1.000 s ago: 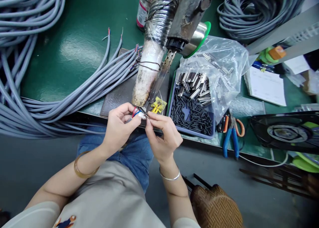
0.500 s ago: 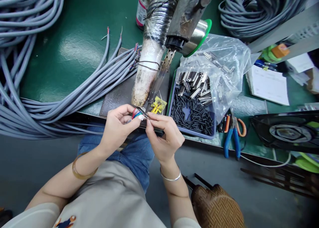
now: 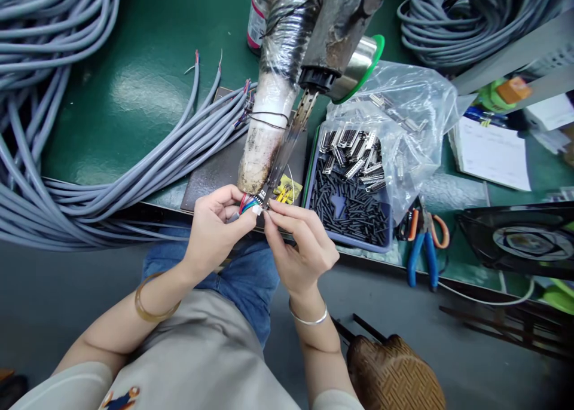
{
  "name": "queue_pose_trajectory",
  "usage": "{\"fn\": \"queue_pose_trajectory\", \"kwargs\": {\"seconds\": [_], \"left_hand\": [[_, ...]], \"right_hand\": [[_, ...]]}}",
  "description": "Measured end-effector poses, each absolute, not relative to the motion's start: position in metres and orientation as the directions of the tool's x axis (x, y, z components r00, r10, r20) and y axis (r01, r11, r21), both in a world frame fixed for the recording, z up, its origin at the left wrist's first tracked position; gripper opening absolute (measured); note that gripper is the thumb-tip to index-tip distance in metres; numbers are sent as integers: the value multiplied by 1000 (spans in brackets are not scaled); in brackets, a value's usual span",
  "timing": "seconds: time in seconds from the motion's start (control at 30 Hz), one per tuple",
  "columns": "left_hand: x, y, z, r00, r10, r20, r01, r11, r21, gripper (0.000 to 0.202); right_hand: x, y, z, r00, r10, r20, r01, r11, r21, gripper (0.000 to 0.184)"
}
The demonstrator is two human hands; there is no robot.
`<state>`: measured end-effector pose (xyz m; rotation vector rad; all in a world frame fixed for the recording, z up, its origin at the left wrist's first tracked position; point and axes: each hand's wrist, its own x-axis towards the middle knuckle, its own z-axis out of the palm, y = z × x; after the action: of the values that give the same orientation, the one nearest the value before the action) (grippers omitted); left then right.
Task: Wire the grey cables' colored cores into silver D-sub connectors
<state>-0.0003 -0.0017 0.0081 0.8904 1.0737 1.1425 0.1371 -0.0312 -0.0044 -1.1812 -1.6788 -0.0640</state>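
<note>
Between thumb and fingers, my left hand point(image 3: 215, 225) pinches the end of a grey cable with its thin coloured wires point(image 3: 248, 204) fanned out. These wires run to a small multi-pin connector point(image 3: 260, 199). My right hand point(image 3: 305, 239) is closed at the connector's right end, thumb and index finger pressed together there; the fingers hide part of it. Just above the connector is the hot end of a soldering iron point(image 3: 308, 96), fixed pointing downward; whether its tip touches a pin I cannot tell. Yellow sponge-like material point(image 3: 291, 186) lies beyond my right fingers.
Left of the iron hangs a wrapped fume duct point(image 3: 269, 111). A blue bin point(image 3: 389, 242) holds metal connectors point(image 3: 352, 153) and black sleeves point(image 3: 363, 225). Pliers point(image 3: 423, 236) lie right of it. Grey cables point(image 3: 147, 159) cover the left side. A solder spool point(image 3: 359, 66) stands behind.
The whole view has shifted slightly. Both hands stay closed at the wires and connector, with only a very small movement of the connector under the iron.
</note>
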Motion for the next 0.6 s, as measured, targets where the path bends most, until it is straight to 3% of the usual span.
{"fn": "queue_pose_trajectory", "kwargs": {"seconds": [0.17, 0.27, 0.43, 0.5, 0.6], "left_hand": [[-4, 0, 7, 159, 949, -271, -264, 305, 915, 20], [-5, -1, 9, 179, 941, -288, -223, 324, 920, 17], [-7, -12, 12, 278, 921, -274, -124, 317, 940, 15], [-9, -18, 11, 353, 900, -255, -50, 290, 956, 13], [-13, -27, 10, 483, 846, -225, 32, 239, 970, 9]], "right_hand": [[139, -38, -5, -115, 639, 761, 808, 505, -302, 18], [141, -43, -8, -135, 644, 753, 800, 519, -300, 17], [151, -52, -4, 62, 735, 675, 692, 456, -560, 15], [155, -54, 3, 109, 838, 535, 628, 359, -690, 11], [158, -55, 17, -3, 956, 294, 532, 250, -809, 12]]}}
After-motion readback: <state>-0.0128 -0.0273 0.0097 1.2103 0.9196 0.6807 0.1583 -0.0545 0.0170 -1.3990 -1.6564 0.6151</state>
